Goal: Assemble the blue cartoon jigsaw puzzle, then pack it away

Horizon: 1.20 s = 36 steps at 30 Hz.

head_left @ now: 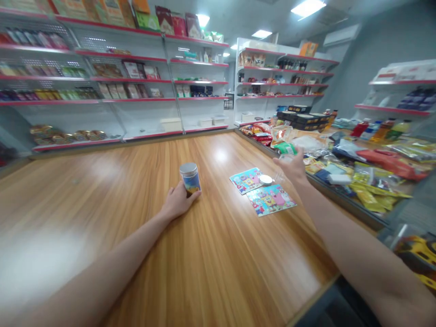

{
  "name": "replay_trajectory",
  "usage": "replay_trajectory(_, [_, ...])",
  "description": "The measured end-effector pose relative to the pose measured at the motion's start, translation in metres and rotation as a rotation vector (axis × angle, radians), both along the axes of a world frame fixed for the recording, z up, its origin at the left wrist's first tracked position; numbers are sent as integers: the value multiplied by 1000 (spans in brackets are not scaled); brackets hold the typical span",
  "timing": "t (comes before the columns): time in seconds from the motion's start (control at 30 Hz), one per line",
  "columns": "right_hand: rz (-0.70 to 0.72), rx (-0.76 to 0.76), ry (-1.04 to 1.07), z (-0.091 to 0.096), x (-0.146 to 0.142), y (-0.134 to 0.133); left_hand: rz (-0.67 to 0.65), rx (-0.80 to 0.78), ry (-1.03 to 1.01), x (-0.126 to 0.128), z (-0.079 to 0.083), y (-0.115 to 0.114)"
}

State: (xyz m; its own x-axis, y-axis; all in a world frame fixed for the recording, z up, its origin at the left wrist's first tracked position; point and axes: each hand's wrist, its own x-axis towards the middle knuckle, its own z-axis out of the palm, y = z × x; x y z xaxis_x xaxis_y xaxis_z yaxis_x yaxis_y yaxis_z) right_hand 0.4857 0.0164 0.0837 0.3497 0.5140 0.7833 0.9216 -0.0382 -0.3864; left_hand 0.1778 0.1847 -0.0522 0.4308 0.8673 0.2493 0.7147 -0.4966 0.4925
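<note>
My left hand is wrapped around the lower part of a small cylindrical tin with a silver lid and a blue and yellow picture. The tin stands upright on the wooden table. Over at the table's right edge, my right hand curls about a green and whitish translucent thing, too blurred to name. Between the hands lie two cartoon-printed cards, with a round white lid on them. Some clear plastic shows just below my right hand.
Snack packets and bags are heaped right of the table's raised edge, with several drink bottles and black boxes behind. Stocked store shelves line the back. A yellow and black object sits at the lower right.
</note>
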Motion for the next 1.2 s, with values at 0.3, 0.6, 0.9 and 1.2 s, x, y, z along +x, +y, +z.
replay_trajectory(0.3, [298, -87, 80, -9, -35, -21, 68, 36, -12, 118, -1, 81])
replay_trajectory(0.6, [1131, -229, 264, -64, -117, -39, 60, -84, -297, 122, 1, 90])
replay_trajectory(0.9, [-75, -856, 92, -32, 22, -10, -166, -287, -858, 59, 8, -3])
replay_trajectory(1.2, [68, -1184, -127, -51, -19, -18, -505, -444, -586, 17, 3, -166])
